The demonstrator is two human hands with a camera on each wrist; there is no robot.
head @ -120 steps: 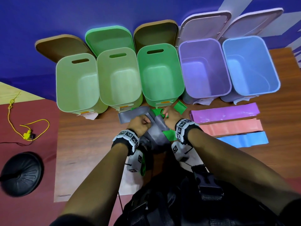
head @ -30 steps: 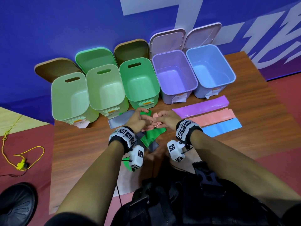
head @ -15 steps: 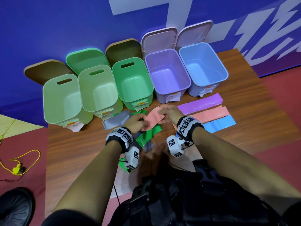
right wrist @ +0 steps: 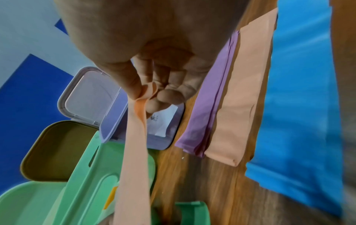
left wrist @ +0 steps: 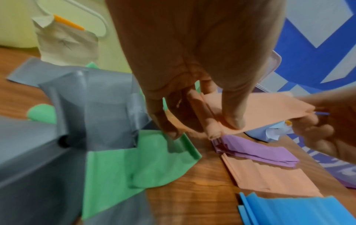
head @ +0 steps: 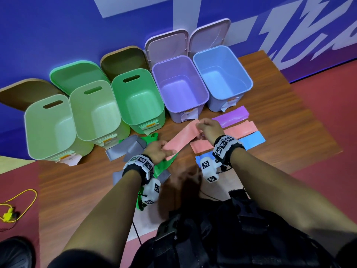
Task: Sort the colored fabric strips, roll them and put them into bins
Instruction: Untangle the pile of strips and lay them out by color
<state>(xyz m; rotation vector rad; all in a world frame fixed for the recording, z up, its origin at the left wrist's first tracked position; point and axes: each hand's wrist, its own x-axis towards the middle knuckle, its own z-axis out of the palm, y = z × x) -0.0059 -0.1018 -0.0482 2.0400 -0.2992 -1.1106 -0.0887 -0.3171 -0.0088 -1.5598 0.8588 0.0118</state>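
Above the wooden desk (head: pixel 280 105), a salmon-pink fabric strip (head: pixel 181 139) is held taut, seemingly for rolling, its near end pinched by left hand (left wrist: pixel 192 76) fingers (left wrist: pixel 233 120), its far end by right hand (right wrist: pixel 154 45) fingers (right wrist: pixel 133 88).

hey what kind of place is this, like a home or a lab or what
Probably a staged recording or demo space, not a home: a printed blue backdrop wall, a row of open bins on a wooden table, tracking markers on both wrists.
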